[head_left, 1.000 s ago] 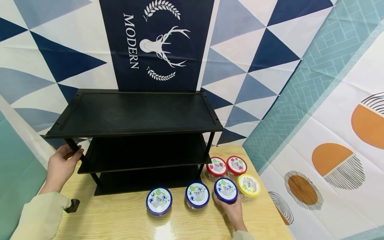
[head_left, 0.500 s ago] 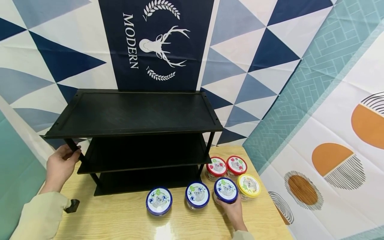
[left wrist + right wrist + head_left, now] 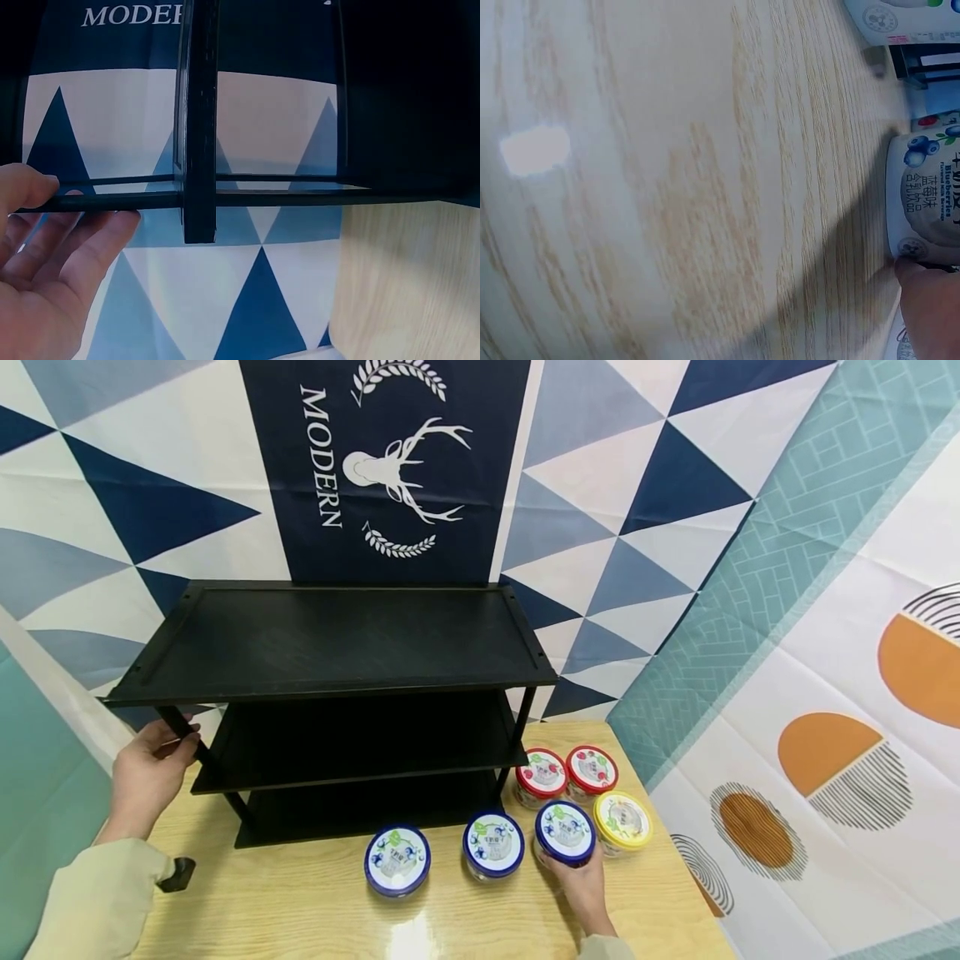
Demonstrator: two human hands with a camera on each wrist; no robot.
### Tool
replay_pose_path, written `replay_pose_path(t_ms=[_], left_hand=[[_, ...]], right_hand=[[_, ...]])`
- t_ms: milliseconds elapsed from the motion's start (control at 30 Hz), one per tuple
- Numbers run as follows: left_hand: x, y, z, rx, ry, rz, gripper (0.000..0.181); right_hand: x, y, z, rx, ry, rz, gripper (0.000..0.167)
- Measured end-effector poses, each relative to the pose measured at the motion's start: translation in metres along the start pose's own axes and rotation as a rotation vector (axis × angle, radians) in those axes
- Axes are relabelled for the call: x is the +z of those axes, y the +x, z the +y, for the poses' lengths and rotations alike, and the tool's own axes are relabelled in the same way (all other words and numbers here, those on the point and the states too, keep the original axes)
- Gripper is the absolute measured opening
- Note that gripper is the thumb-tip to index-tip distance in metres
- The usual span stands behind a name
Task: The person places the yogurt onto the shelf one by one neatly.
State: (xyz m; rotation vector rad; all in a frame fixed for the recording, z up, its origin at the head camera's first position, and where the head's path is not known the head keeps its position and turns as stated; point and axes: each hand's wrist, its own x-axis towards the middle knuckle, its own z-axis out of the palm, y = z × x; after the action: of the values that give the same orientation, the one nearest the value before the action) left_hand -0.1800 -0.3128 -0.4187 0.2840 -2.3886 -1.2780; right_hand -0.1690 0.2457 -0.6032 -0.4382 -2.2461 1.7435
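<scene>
At the left end of a black three-tier rack (image 3: 345, 639), my left hand (image 3: 148, 777) holds a corner post. In the left wrist view, its thumb (image 3: 30, 186) lies on one side of the slim black post (image 3: 292, 198) and the fingers on the other. My right hand (image 3: 585, 893) grips a blue-lidded tub (image 3: 565, 833) standing on the table; its label in the right wrist view shows blueberries. The far side of this grip is hidden. Two more blue-lidded tubs, one in the middle (image 3: 493, 845) and one further left (image 3: 397, 862), stand before the rack.
Right of the rack stand two red-lidded tubs, a nearer one (image 3: 542, 775) and one beside it (image 3: 592, 770). A yellow-lidded tub (image 3: 623, 821) is close to my right hand. Patterned cloth (image 3: 600, 527) hangs behind the wooden table (image 3: 300, 910).
The head view has shifted very slightly. Both hands keep their places, the left on the post and the right on the blue-lidded tub.
</scene>
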Motion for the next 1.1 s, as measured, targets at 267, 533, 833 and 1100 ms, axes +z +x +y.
replay_pose_path(t_ms=[267, 533, 833, 1100], left_hand=[[-0.001, -0.001, 0.0, 0.005, -0.019, -0.009, 0.023], [-0.001, -0.001, 0.0, 0.013, -0.014, -0.026, 0.033], [-0.001, 0.0, -0.002, 0.015, -0.02, -0.029, 0.032], [-0.002, 0.001, -0.002, 0.008, -0.017, -0.038, 0.035]], right_hand=[[-0.001, -0.002, -0.001, -0.014, -0.01, 0.014, 0.098], [-0.002, -0.004, -0.003, -0.003, -0.023, 0.019, 0.096], [-0.004, -0.003, -0.007, -0.013, -0.037, 0.025, 0.095], [-0.005, -0.003, -0.02, -0.024, -0.05, 0.008, 0.099]])
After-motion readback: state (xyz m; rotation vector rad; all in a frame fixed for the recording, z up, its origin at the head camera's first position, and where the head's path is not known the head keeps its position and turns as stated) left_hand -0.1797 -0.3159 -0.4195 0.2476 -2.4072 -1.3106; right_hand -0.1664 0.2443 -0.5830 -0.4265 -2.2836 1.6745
